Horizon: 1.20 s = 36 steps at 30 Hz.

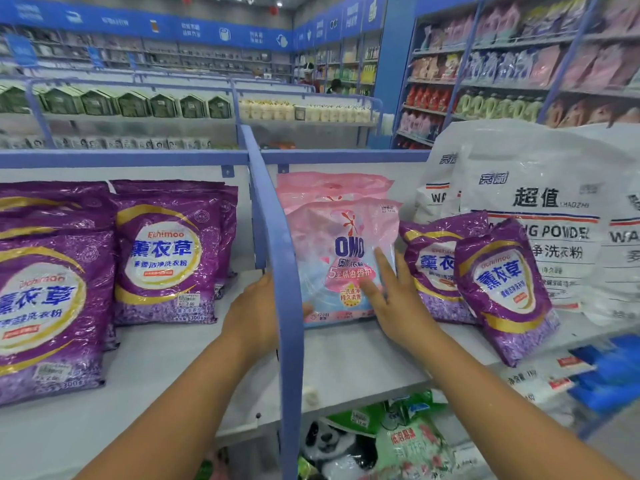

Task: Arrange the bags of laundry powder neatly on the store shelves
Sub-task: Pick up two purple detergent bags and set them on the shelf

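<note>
A pink OMO bag [341,237] leans upright on the grey shelf [360,355], just right of the blue divider [277,237], with another pink bag behind it. My right hand [391,299] lies flat on its lower front, fingers spread. My left hand [254,315] reaches past the divider to the bag's lower left edge, its fingers hidden by the divider. Purple lavender bags [166,258] stand in rows left of the divider. Two more purple bags [498,289] lean at the right, in front of large white powder bags [540,216].
A lower shelf holds green and panda-printed bags [367,441]. Price tags [540,379] line the shelf front edge at right, beside blue packs [613,372]. Further aisles and wall shelves of goods fill the background, with people far off.
</note>
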{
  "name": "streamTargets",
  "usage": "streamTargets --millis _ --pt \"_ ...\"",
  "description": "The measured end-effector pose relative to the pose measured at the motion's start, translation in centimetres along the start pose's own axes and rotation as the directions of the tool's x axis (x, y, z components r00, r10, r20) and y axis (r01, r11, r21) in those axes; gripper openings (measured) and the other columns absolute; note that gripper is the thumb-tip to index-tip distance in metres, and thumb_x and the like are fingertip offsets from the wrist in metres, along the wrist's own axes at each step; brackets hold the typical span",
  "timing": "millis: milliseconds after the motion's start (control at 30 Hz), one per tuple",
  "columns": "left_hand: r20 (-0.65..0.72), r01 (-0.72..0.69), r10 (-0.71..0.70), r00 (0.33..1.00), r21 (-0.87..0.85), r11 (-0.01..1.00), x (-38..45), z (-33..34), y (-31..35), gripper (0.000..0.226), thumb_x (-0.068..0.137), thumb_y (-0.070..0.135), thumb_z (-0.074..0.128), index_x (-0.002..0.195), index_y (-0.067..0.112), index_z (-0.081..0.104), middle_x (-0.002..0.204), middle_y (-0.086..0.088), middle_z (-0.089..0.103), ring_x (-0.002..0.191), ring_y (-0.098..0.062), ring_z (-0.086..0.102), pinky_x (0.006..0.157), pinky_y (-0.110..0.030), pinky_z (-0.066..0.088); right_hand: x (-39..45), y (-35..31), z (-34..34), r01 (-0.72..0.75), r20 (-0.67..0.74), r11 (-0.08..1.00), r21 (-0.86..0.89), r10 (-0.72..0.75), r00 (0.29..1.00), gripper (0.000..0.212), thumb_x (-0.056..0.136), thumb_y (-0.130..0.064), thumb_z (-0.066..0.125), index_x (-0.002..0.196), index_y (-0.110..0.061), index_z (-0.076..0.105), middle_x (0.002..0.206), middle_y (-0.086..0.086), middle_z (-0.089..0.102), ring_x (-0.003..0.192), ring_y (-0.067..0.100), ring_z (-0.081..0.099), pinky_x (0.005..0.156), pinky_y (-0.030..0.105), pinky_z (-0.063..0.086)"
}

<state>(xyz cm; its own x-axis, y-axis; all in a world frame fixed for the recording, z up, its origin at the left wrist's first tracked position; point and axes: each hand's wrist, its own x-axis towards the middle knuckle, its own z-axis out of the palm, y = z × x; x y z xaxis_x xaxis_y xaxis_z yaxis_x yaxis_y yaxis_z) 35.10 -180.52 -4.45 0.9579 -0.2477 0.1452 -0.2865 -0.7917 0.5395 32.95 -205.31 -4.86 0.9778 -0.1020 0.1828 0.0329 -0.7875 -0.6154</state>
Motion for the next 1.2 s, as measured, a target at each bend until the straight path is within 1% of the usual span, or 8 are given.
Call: streamTargets --millis 67,167,300,400,567,833,967,1200 --pt "0.004 -0.028 0.028 1.000 0.022 0.999 -0.4 -0.2 -0.3 0.055 0.095 0.037 0.064 0.144 0.021 0.046 0.142 -0.004 0.054 0.130 -0.032 0.051 0.100 -0.039 0.044 -1.4 0.3 0.2 0.010 -0.010 0.998 -0.061 -0.010 1.000 0.069 0.101 -0.057 0.036 0.160 -0.042 0.003 0.167 -0.011 -0.018 0.156 0.019 -0.008 0.125 0.049 0.018" --pt "-0.064 -0.077 0.073 0.995 -0.065 0.995 -1.2 0.1 -2.0 0.068 0.092 0.041 0.061 0.148 0.056 0.028 0.158 0.023 0.033 0.141 -0.036 0.042 0.112 -0.048 0.037 -3.3 0.8 0.8 0.016 -0.032 0.985 -0.173 -0.022 0.999 0.071 0.102 -0.055 0.041 0.160 -0.041 0.001 0.168 -0.011 -0.017 0.156 0.019 -0.010 0.124 0.045 0.014" --pt "0.050 0.010 -0.019 0.999 0.173 0.985 -3.7 -0.8 -2.0 0.048 0.098 0.036 0.057 0.145 0.025 0.048 0.154 -0.010 0.043 0.138 -0.035 0.043 0.112 -0.053 0.039 -4.9 1.0 1.1 0.015 -0.008 0.968 -0.252 -0.017 1.000 0.077 0.101 -0.056 0.041 0.161 -0.036 -0.002 0.169 -0.006 -0.015 0.156 0.023 -0.008 0.124 0.045 0.012" --pt "-0.015 0.105 -0.105 0.994 0.246 0.964 -6.9 -2.0 -0.7 0.039 0.097 0.036 0.054 0.134 0.025 0.053 0.142 -0.009 0.052 0.127 -0.034 0.051 0.105 -0.052 0.045 -6.0 1.2 0.5 0.022 0.051 0.964 -0.266 -0.009 0.999 0.078 0.101 -0.059 0.037 0.160 -0.037 -0.007 0.167 -0.006 -0.019 0.156 0.025 -0.006 0.123 0.046 0.014" --pt "-0.110 0.256 -0.231 0.967 0.426 0.868 -12.4 -2.2 0.8 0.060 0.102 0.054 0.037 0.158 0.032 0.029 0.170 -0.002 0.014 0.156 -0.029 0.011 0.124 -0.054 0.015 -7.5 2.2 -1.5 0.100 0.204 0.956 -0.277 -0.043 0.978 0.077 0.101 -0.061 0.035 0.160 -0.035 -0.007 0.168 -0.005 -0.019 0.156 0.026 -0.011 0.124 0.045 0.012" --pt "-0.242 0.598 -0.547 0.802 0.343 0.725 -20.9 2.5 12.2 0.075 0.097 0.071 0.028 0.158 0.028 0.030 0.169 -0.005 0.017 0.156 -0.029 0.015 0.121 -0.052 0.023 -11.1 7.0 -7.6 0.260 0.314 0.936 -0.236 -0.179 0.932 0.078 0.100 -0.064 0.033 0.161 -0.031 -0.002 0.169 -0.002 -0.011 0.156 0.023 -0.013 0.125 0.045 0.007" --pt "-0.223 0.528 -0.480 0.849 0.308 0.791 -20.2 6.4 18.0 0.087 0.088 0.080 0.019 0.157 0.028 0.032 0.167 -0.003 0.026 0.153 -0.028 0.023 0.119 -0.053 0.032 -12.3 10.1 -11.0 0.248 0.342 0.955 -0.164 -0.180 0.922 0.079 0.099 -0.064 0.036 0.161 -0.032 -0.002 0.168 -0.006 -0.016 0.155 0.019 -0.017 0.125 0.046 0.006" --pt "-0.115 0.371 -0.352 0.929 0.268 0.889 -14.3 11.4 24.1 0.078 0.095 0.073 0.032 0.161 0.031 0.022 0.170 0.000 0.014 0.156 -0.021 0.012 0.125 -0.044 0.020 -11.8 14.0 -16.0 0.213 0.246 0.966 -0.145 -0.173 0.954 0.077 0.100 -0.060 0.040 0.161 -0.032 0.004 0.170 -0.006 -0.008 0.156 0.022 -0.011 0.126 0.046 0.006"
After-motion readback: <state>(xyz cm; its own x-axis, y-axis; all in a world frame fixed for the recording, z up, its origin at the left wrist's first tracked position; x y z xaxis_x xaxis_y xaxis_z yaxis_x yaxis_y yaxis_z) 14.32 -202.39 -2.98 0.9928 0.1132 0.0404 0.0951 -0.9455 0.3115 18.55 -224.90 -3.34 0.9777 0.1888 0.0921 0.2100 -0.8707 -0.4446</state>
